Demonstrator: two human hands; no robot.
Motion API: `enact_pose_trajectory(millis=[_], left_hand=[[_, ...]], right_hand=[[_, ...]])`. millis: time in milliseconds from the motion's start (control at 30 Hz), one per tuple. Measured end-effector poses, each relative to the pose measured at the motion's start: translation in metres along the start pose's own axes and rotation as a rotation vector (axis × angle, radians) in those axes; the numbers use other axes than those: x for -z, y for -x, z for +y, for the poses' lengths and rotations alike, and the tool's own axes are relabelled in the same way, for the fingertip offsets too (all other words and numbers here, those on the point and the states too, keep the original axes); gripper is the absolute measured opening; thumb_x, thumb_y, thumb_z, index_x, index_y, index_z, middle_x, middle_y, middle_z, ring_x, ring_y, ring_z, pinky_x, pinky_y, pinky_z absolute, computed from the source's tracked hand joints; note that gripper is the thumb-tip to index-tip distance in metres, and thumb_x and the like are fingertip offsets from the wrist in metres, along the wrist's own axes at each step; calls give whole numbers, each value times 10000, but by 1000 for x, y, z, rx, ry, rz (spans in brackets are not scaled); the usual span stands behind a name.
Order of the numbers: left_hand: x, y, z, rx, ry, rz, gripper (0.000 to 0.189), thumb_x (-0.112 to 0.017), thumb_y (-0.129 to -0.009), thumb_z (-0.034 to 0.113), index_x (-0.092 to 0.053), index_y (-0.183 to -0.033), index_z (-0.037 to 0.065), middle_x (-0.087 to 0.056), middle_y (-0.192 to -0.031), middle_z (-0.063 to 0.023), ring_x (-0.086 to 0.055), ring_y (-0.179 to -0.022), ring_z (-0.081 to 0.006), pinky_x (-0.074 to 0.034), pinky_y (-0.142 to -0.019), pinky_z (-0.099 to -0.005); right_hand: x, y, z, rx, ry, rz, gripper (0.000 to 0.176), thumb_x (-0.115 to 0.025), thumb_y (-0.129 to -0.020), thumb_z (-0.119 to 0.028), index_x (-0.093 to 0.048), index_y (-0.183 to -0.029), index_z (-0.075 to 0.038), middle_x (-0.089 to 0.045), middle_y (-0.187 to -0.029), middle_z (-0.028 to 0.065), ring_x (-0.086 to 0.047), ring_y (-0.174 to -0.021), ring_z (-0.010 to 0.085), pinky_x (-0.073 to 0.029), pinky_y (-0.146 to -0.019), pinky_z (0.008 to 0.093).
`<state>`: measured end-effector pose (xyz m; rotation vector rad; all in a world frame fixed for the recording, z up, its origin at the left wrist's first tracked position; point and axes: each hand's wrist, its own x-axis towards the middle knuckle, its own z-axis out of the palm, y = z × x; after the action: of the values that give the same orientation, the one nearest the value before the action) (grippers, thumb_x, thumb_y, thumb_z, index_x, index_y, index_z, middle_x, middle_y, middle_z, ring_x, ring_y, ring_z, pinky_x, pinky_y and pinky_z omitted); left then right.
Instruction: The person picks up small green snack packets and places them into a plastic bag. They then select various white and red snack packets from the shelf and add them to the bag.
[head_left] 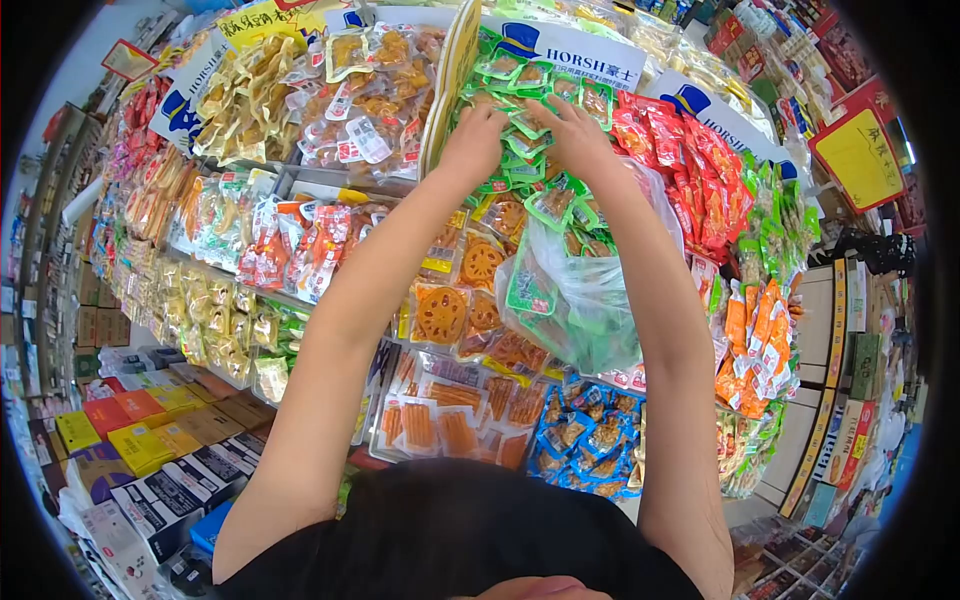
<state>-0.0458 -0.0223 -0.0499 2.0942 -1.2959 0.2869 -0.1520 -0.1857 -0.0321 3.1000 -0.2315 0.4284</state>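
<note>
Fingers (pixel 566 113) of the right hand (pixel 582 142) stand spread over green packets (pixel 525 148) in a display bin; those of the left hand (pixel 476 142) dip among the same packets, and whether they grip one cannot be told. A clear plastic bag (pixel 580 325) holding similar packets sits below, between the forearms. Red packets (pixel 700 180) lie to the right, lotus-root packs (pixel 440 312) below left.

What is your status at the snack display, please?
Left grip and right grip at green packets; hold unclear. Plastic bag with more green packets on the near side. Nothing plainly blocking; yellow-edged divider close beside left grip.
</note>
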Motion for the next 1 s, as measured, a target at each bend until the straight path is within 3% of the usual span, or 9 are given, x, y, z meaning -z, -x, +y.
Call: enact_pose_trajectory(millis=[133, 300, 400, 500, 600, 767, 833, 900, 1000], left_hand=[[3, 5, -6, 20, 162, -117, 292, -595, -736, 29, -590, -1028, 37, -545, -1088, -148, -488, -1071, -329, -398, -942, -407], [8, 10, 5, 109, 162, -110, 314, -634, -731, 78, -590, -1040, 47, -541, -1131, -160, -463, -1125, -344, -370, -977, -416], [-1, 17, 11, 96, 17, 2, 334, -650, -737, 112, -601, -1065, 75, -536, -1188, -152, -437, -1159, -352, -353, -988, -442], [-4, 22, 17, 38, -13, -87, 312, -663, -742, 156, -631, -1053, 137, -491, -1278, -105, -387, -1213, -318, -312, -990, -497], [3, 30, 31, -80, -89, -125, 269, -691, -750, 238, -669, -1009, 171, -520, -1271, -91, -380, -1238, -320, -265, -1003, -499], [13, 36, 38, -137, -36, -2, 235, -683, -765, 230, -665, -974, 125, -529, -1256, -96, -413, -1208, -311, -289, -996, -468], [10, 39, 43, -175, 3, 41, 233, -681, -769, 227, -662, -964, 101, -531, -1249, -103, -433, -1187, -307, -315, -986, -450], [6, 44, 56, -245, 252, -152, 289, -689, -770, 243, -638, -989, 63, -539, -1215, -125, -476, -1129, -303, -374, -952, -404], [8, 58, 74, -194, 181, -277, 432, -710, -757, 280, -588, -1109, 60, -544, -1186, -135, -494, -1093, -311, -407, -930, -395]], right_hand=[[-5, 15, 16, -61, -78, -25, 770, -696, -712, -91, -361, -1395, -209, -437, -1355, 163, -479, -1190, 326, -420, -968, 407], [10, 21, 18, -356, -405, -138, 595, -630, -795, -183, -424, -1351, -132, -472, -1306, 204, -487, -1172, 358, -430, -943, 412], [-2, 16, 5, -292, -493, 120, 534, -643, -793, -223, -486, -1296, -134, -512, -1244, 222, -511, -1128, 369, -438, -922, 426], [-6, 8, -5, -210, -508, -18, 462, -651, -792, -226, -540, -1232, -134, -532, -1215, 217, -524, -1105, 363, -444, -910, 427], [-8, 8, 5, -116, -517, 48, 389, -641, -797, -205, -576, -1172, -124, -543, -1192, 192, -533, -1087, 353, -446, -908, 423], [8, 35, 6, -92, -551, 122, 398, -627, -803, -146, -565, -1191, -79, -558, -1173, 189, -533, -1095, 340, -428, -927, 402], [28, 47, 1, -298, -499, 60, 392, -628, -811, -192, -566, -1169, -43, -574, -1144, 178, -552, -1043, 356, -436, -911, 424], [19, 60, 9, -287, -420, 42, 397, -629, -813, -195, -562, -1171, -37, -575, -1138, 179, -553, -1037, 360, -437, -904, 425], [14, 80, 15, -259, -421, 19, 402, -631, -816, -207, -560, -1169, -27, -573, -1129, 182, -549, -1039, 365, -434, -900, 425]])
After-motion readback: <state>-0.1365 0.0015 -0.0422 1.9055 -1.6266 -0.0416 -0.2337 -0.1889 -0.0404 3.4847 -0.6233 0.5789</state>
